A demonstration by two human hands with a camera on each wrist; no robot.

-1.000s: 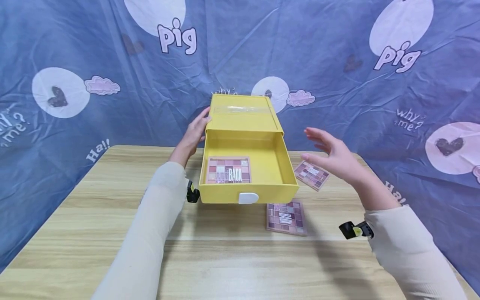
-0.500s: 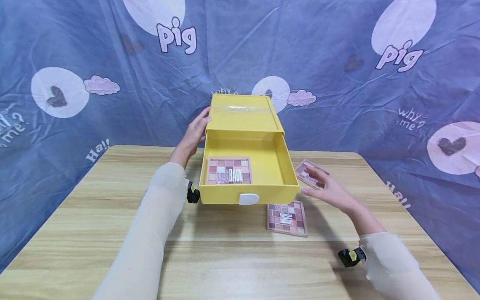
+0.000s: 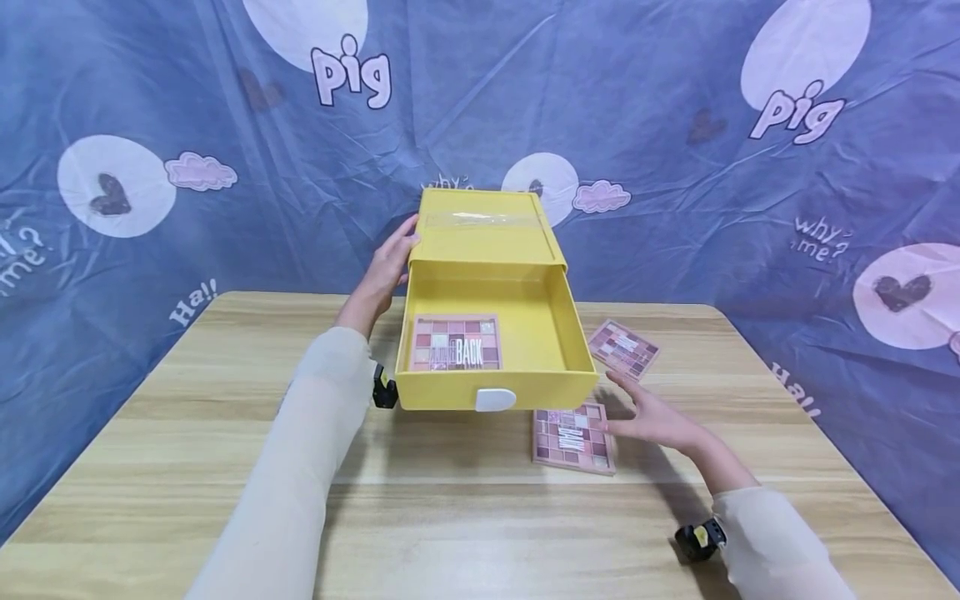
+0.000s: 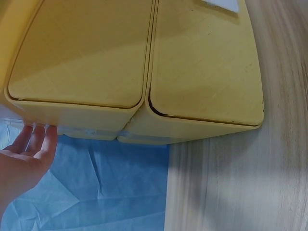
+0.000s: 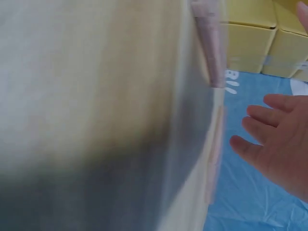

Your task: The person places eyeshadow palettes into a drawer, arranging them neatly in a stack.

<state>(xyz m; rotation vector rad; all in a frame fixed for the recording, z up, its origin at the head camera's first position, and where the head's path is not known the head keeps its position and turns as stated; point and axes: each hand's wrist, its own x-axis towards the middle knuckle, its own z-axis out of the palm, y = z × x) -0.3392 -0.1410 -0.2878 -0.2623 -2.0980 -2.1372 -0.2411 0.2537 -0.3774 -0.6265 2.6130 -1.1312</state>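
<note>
A yellow drawer box stands on the table with its top drawer pulled out. One eyeshadow palette lies in the left part of that drawer. My left hand rests on the box's left side; the left wrist view shows the fingertips of that hand touching the yellow wall, uncurled. On the table, a second palette lies below the drawer's right front corner. Just right of it hovers my right hand, fingers extended and holding nothing. Farther back lies a third palette.
The drawer front carries a white handle and juts out over the wooden table. Behind the table hangs a blue printed cloth. In the left wrist view a lower drawer appears beneath the top one.
My right hand has come down and toward me, from above the far palette to beside the nearer one. My left hand, the box and the palettes stay put.
</note>
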